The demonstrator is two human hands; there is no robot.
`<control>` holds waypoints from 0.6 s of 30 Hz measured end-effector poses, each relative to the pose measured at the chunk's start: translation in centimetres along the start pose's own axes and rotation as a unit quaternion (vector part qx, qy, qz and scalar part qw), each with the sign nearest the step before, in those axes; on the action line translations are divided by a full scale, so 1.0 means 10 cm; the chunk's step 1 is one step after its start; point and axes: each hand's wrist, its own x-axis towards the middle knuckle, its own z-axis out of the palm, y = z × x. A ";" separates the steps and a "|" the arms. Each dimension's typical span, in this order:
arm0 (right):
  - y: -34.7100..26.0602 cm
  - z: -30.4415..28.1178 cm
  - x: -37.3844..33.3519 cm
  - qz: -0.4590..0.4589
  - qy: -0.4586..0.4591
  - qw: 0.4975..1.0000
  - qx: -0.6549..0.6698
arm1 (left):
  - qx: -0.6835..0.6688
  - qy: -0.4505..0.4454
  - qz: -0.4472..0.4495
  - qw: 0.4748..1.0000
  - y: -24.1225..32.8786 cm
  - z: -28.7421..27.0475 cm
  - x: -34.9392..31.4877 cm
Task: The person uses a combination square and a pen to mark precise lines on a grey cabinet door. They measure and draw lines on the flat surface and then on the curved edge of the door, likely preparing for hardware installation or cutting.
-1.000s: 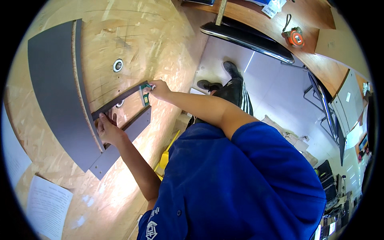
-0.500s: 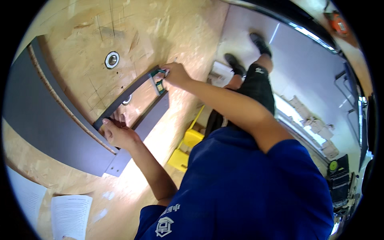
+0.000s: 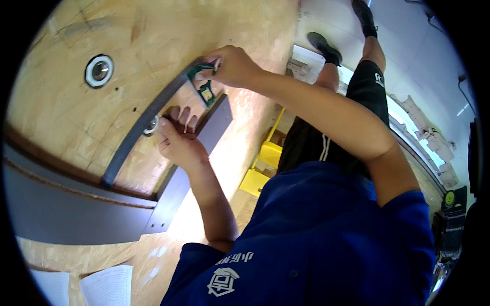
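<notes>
A square with a long dark blade and a green head with a yellow vial spans the plywood bench top. My right hand is closed around its head end, thumb and fingers at the green part. The blade's far end reaches the edge of a wide grey panel at the left. My left hand hovers between the blade and a narrow grey board, fingers apart and holding nothing visible. That narrow board meets the wide panel at a corner with small holes.
Two round metal-centred fittings sit in the plywood, one in a white ring, the other partly behind my left hand. Printed sheets lie at the lower left. A yellow stand is beside the bench, with cardboard scraps farther right.
My left hand has left the blade's lower end, moving toward the square's head, and its fingers have opened. My right hand still grips the head. The view has shifted.
</notes>
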 end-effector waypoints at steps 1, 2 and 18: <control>-0.02 0.07 0.01 0.013 0.003 1.000 0.006 | -0.005 0.010 -0.010 1.000 0.03 -0.02 0.04; -0.10 0.04 -0.02 0.011 0.004 1.000 -0.002 | -0.001 0.001 0.000 1.000 0.06 -0.01 0.02; -0.18 -0.05 -0.05 0.043 -0.023 0.999 0.013 | -0.038 -0.026 0.022 0.999 0.18 0.12 0.05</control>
